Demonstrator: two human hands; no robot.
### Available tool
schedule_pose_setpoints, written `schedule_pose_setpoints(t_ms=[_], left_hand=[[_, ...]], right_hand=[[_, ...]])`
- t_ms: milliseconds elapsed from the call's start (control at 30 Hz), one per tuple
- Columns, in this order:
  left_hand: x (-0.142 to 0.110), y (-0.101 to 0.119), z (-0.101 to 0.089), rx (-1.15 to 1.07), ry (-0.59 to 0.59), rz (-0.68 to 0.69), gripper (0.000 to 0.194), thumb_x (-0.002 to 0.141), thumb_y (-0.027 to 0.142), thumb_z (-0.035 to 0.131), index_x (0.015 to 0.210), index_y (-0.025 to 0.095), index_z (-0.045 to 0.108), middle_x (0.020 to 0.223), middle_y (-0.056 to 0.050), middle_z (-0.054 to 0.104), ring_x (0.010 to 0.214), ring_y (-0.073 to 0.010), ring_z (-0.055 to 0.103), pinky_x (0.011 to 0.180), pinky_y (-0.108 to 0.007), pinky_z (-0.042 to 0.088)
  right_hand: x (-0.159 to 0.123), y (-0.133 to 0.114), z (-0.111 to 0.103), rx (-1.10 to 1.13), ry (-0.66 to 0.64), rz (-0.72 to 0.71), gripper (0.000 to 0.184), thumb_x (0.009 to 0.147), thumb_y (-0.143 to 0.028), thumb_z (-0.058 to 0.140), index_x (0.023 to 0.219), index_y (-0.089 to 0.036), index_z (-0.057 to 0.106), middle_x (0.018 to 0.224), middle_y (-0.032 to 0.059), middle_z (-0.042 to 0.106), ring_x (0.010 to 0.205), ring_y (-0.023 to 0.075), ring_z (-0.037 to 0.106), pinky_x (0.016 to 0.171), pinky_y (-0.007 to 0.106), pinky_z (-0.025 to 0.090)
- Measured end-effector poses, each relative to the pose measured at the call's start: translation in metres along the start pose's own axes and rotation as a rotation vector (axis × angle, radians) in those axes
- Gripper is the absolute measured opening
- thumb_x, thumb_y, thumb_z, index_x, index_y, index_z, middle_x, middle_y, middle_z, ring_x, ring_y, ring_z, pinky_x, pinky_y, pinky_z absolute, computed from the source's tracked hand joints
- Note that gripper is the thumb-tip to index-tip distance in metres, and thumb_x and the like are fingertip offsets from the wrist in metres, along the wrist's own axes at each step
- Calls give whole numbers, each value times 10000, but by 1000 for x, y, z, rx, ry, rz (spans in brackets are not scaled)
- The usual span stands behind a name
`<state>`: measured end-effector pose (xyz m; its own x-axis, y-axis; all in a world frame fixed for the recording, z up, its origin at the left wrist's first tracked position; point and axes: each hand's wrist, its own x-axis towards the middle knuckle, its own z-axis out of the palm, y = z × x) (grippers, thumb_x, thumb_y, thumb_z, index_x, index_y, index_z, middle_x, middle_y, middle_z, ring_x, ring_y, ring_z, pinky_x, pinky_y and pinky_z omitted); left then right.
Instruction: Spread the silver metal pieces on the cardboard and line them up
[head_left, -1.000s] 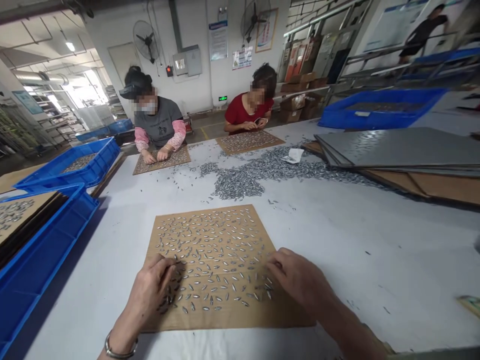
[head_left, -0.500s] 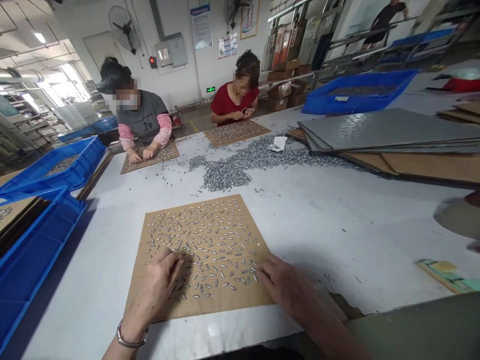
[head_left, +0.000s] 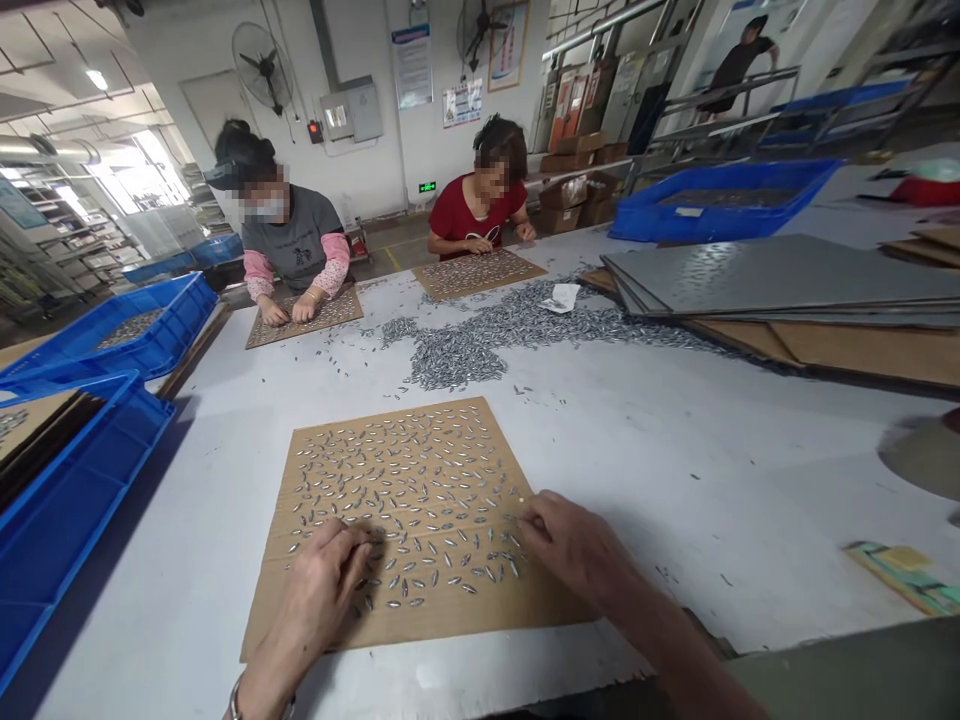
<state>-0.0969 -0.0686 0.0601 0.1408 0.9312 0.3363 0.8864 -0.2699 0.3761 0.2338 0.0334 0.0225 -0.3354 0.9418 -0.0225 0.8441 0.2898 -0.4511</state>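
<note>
A brown cardboard sheet (head_left: 450, 620) lies in front of me, covered with several small silver metal pieces (head_left: 397, 470) laid out in rows. My left hand (head_left: 319, 590) rests on the sheet's near left part, fingers curled down onto the pieces. My right hand (head_left: 574, 545) sits at the sheet's right edge, fingers bent and pinching at pieces there. What either hand holds is too small to make out.
A heap of loose metal pieces (head_left: 480, 345) spreads across the white table (head_left: 675, 450). Two people sit opposite at their own cardboard sheets (head_left: 304, 318) (head_left: 478, 273). Blue bins (head_left: 60, 500) (head_left: 720, 200) stand left and far right. Stacked grey and brown boards (head_left: 787, 290) lie at right.
Both hands have shifted slightly on the sheet, the left lower and the right further over the right edge. The camera view has tilted a little.
</note>
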Motion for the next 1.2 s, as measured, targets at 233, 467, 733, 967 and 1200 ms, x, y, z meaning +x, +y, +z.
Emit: schedule_pose_setpoints(t_ms=[233, 467, 733, 967, 1200], left_hand=[[-3, 2, 4, -16, 28, 10, 318, 1056, 377, 458, 965, 230, 725, 815, -38, 682, 713, -155, 688, 640, -252, 566], [-7, 4, -1, 4, 1, -16, 360, 1064, 412, 429, 978, 225, 725, 830, -39, 693, 721, -157, 702, 647, -245, 566], [-6, 3, -8, 42, -12, -29, 351, 1053, 430, 450, 980, 234, 732, 811, -32, 693, 697, -159, 706, 656, -249, 579], [-5, 1, 8, 7, 36, 21, 378, 1059, 419, 433, 938, 226, 735, 790, -42, 695, 688, -153, 699, 629, -241, 580], [-11, -4, 7, -9, 18, -39, 346, 1043, 442, 472, 951, 240, 738, 799, -30, 693, 689, -161, 701, 637, -258, 588]], right_hand=[[28, -2, -8, -116, -27, -15, 226, 933, -150, 459, 776, -200, 614, 862, 26, 664, 786, 151, 612, 680, 255, 354], [22, 3, -12, -33, -58, -12, 286, 985, -246, 436, 811, -217, 660, 909, 40, 678, 814, 170, 624, 701, 276, 382], [-28, 10, 8, 89, -78, -4, 247, 967, -259, 466, 795, -215, 638, 878, 33, 680, 732, 159, 622, 673, 287, 413], [-34, 2, 17, 53, -75, 46, 217, 949, -194, 477, 785, -216, 618, 873, 21, 684, 727, 158, 622, 664, 280, 406], [-38, -5, 13, 30, -69, 52, 255, 995, -250, 457, 842, -226, 660, 924, 37, 696, 749, 173, 657, 668, 288, 432]])
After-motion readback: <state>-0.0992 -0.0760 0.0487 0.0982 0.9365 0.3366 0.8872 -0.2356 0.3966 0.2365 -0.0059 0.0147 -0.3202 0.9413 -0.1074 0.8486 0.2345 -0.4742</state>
